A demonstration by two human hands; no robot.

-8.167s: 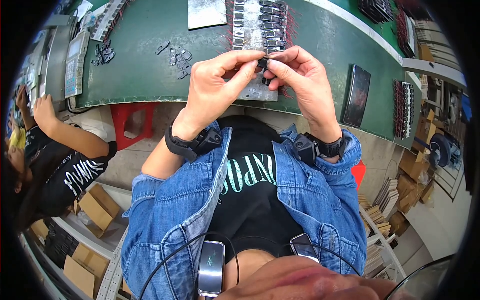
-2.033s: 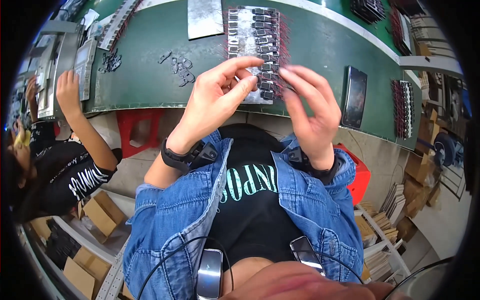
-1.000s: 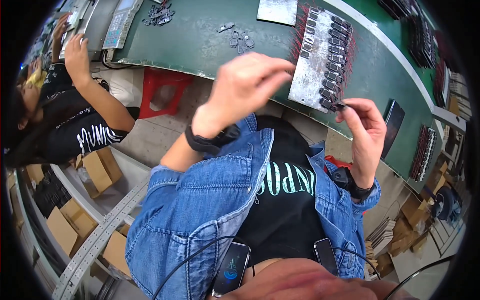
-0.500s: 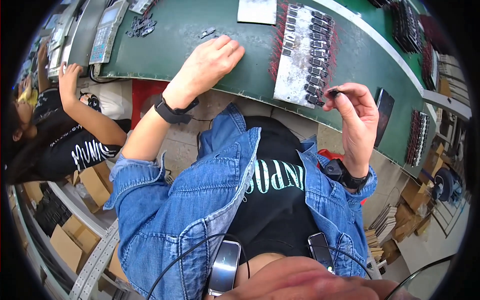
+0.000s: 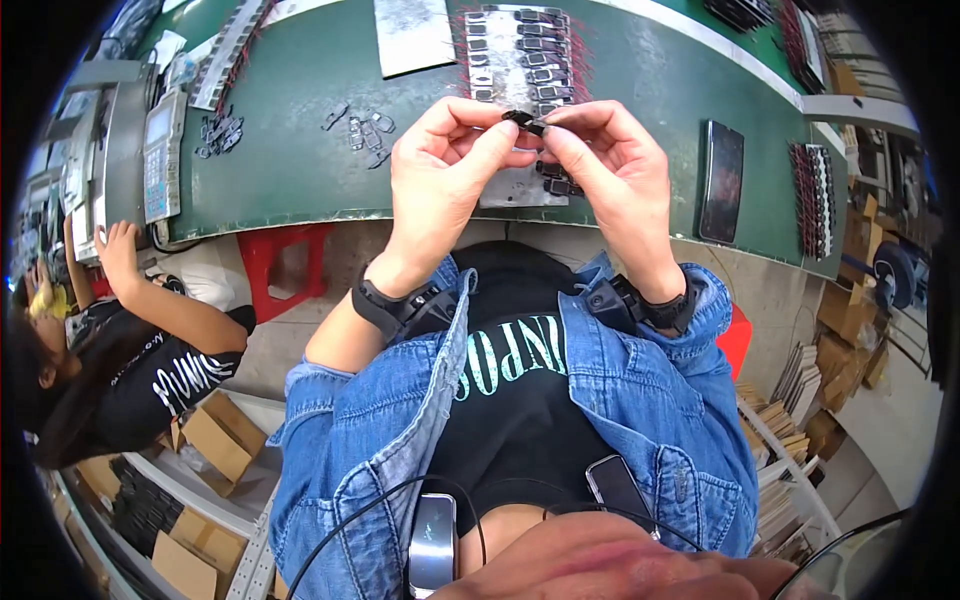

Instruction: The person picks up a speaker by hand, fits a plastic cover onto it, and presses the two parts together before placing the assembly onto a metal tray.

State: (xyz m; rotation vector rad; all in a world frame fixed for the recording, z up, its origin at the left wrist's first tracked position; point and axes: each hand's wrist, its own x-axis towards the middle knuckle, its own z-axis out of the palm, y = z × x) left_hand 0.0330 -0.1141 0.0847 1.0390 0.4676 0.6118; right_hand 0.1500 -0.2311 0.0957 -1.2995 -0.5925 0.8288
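Observation:
My left hand (image 5: pixel 440 175) and my right hand (image 5: pixel 625 185) meet above the near side of a metal plate (image 5: pixel 520 190). Between their fingertips is a small black part (image 5: pixel 524 122), pinched from both sides. Whether it is one piece or two pressed together I cannot tell. Rows of small black rectangular parts (image 5: pixel 540 60) with thin red wires lie on the plate, partly hidden behind my hands. Left of my left hand, several loose black frame-like pieces (image 5: pixel 370 130) rest on the green bench (image 5: pixel 300 190).
A bare whitish plate (image 5: pixel 415 35) lies farther back. A dark phone (image 5: pixel 721 180) and another wired row of parts (image 5: pixel 815 200) are at right. At left stand a keypad device (image 5: pixel 162 155) and a pile of black pieces (image 5: pixel 218 133). A co-worker's arm (image 5: pixel 165 300) reaches in beyond.
My left hand has come from the bench surface to meet my right hand, which moved left with the small black part. Both now pinch it. The view has shifted, and more loose pieces show.

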